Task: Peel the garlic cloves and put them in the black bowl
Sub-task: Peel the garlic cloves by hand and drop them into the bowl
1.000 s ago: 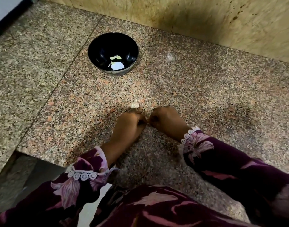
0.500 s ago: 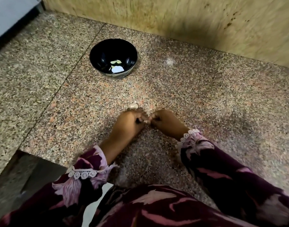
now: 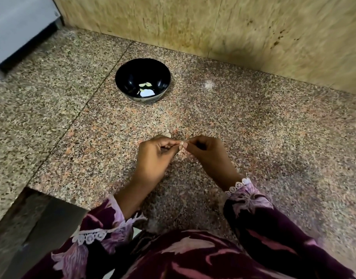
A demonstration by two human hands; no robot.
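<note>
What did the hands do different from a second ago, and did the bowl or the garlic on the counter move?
Both hands turned up, so the fingertips now show: the left hand and right hand pinch a small pale piece, probably a garlic clove, between them. Nothing was let go. The black bowl with its few peeled pieces and the garlic beyond the hands stayed put; only the camera shifted.

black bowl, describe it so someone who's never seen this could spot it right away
On the speckled granite counter, look toward the tan back wall, beyond the left hand and right hand. There stands the round glossy black bowl, alone. It is the only dark vessel, with a few pale peeled garlic cloves lying in its bottom.
</note>
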